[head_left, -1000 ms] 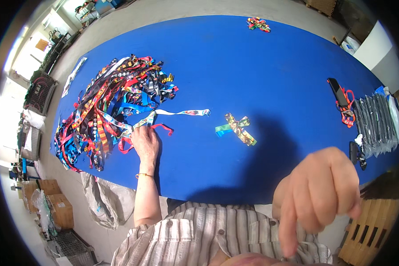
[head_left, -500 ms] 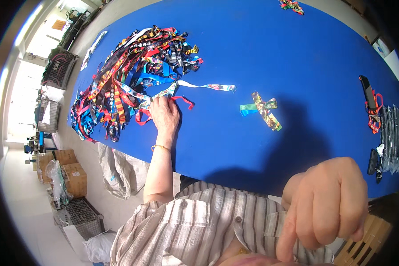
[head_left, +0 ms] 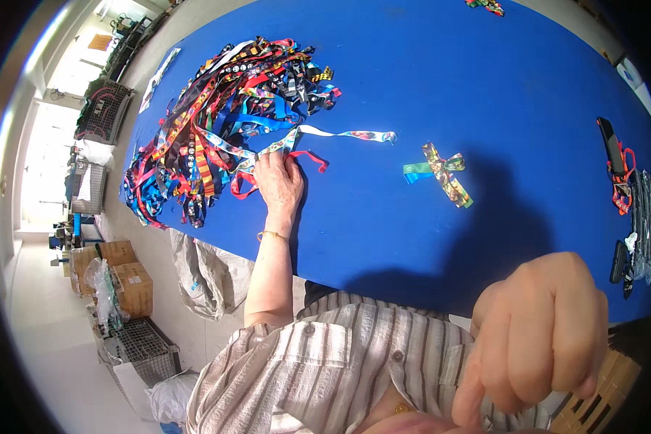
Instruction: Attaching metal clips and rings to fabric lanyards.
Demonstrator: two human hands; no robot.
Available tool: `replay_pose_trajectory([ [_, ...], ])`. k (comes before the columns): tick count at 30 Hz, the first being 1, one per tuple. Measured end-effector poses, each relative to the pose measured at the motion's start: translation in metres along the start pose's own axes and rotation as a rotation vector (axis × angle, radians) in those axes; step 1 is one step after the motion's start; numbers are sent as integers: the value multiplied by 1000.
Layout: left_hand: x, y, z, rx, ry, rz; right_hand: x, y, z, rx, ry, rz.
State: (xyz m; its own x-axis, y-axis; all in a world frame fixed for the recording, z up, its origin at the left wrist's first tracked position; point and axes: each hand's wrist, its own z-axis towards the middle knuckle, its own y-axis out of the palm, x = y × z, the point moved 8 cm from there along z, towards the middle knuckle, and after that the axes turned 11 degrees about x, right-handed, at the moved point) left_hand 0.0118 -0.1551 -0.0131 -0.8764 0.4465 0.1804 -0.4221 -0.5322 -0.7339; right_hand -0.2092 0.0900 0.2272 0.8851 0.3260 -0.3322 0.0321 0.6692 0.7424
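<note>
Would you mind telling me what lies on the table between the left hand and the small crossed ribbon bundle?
In the head view, only bare blue table separates the left hand from the crossed ribbon bundle.

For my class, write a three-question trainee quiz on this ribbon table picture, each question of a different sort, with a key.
1. True or false: the left hand rests on the blue table at the edge of the ribbon pile.
2. The crossed green and patterned ribbon piece lies: A) in the pile B) alone on the table C) in the right hand.
3. What does the left wrist wear?

Key: 1 true; 2 B; 3 a thin gold bracelet.
</note>
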Motion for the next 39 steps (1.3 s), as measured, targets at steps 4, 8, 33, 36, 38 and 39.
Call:
replay_pose_trajectory([
  [4,-3,-5,0,13,-7,6,1,-5,2,29,-14,3],
  [8,2,0,3,3,0,-3,0,0,1,16,-25,-51],
  [33,1,-4,1,29,0,-13,4,-1,0,-28,-39,-1],
  [36,3,-3,2,30,-2,-21,1,-3,0,-2,-48,22],
  [38,2,-4,2,31,3,-10,0,-6,0,35,-52,34],
  [39,0,-5,1,32,2,-7,0,-6,1,32,-51,36],
])
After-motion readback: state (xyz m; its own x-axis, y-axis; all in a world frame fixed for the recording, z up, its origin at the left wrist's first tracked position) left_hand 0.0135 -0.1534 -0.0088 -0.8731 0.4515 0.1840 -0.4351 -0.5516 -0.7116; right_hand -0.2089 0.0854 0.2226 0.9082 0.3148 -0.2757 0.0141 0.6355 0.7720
